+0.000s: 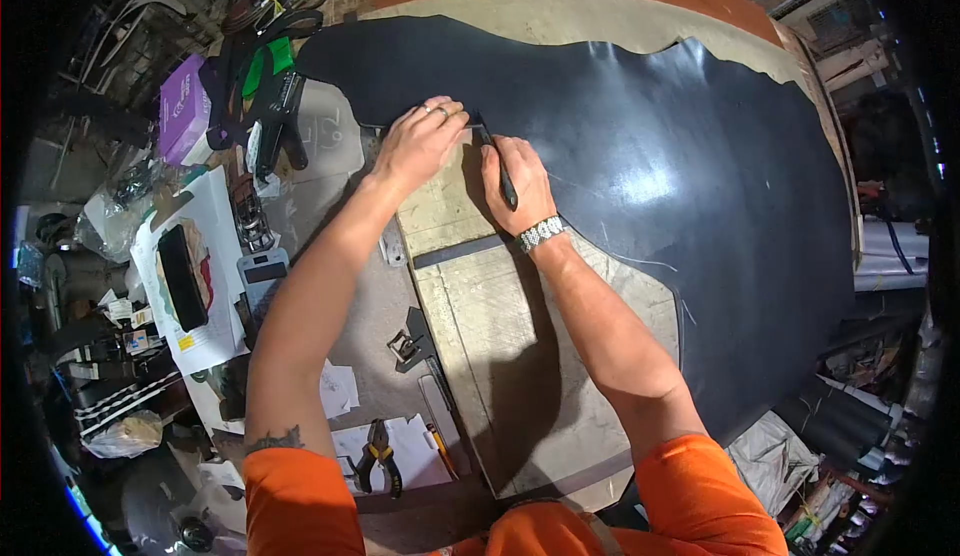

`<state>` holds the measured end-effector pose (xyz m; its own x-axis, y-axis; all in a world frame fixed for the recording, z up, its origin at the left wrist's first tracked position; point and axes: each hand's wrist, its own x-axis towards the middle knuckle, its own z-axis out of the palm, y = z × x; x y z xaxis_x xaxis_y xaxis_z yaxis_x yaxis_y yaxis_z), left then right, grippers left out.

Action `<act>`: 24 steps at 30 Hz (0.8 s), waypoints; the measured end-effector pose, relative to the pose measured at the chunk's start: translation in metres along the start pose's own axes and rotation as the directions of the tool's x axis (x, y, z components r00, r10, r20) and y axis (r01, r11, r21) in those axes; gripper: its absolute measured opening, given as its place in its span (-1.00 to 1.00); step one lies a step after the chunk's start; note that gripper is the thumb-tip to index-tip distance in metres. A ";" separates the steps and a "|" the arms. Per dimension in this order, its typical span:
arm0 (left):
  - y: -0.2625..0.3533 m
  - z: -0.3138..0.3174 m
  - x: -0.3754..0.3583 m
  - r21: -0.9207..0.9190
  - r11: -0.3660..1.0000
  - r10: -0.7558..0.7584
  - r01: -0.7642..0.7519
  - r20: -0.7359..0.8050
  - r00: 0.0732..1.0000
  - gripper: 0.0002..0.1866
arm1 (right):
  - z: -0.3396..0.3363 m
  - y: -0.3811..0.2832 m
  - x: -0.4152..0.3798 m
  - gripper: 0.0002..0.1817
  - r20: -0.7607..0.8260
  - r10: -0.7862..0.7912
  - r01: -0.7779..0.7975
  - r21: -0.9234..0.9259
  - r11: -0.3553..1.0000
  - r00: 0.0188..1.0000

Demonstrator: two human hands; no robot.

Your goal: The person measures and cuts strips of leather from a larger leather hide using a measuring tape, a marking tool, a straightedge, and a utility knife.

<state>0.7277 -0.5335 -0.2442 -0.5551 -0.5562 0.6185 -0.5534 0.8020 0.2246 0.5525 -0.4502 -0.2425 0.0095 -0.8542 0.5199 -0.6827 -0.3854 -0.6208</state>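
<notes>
A large black leather hide [720,196] with a wavy far edge spreads over the right and back of the table. My right hand [522,181] grips a slim black-handled knife [510,192], its tip pointing away from me at the leather's near edge. Just left of the knife, my left hand [425,139] has its fingers bent and together on the leather's edge; what lies under the fingertips is hidden. Below both hands lies a pale, scratched cutting board [465,331] with a dark strip across it. Thin light lines mark the hide right of my right wrist.
Pliers [380,458] with yellow-and-black handles lie on papers at the front left. Nearby are a metal buckle piece [405,348] and a grey device [264,274]. Further left stand a purple box [186,111] and coiled belts [262,6]. Rolled material [890,251] is at the right.
</notes>
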 end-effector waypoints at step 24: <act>0.019 -0.035 0.050 -0.374 0.742 -0.636 0.557 -0.130 0.761 -0.78 | 0.056 0.038 0.100 -0.89 -0.116 -0.044 0.039 -0.042 0.998 0.992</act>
<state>0.7111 -0.5380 -0.1825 0.0105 -0.9050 0.4253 -0.4871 0.3668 0.7925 0.5685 -0.5703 -0.2472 -0.0453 -0.7903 0.6110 -0.7120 -0.4035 -0.5746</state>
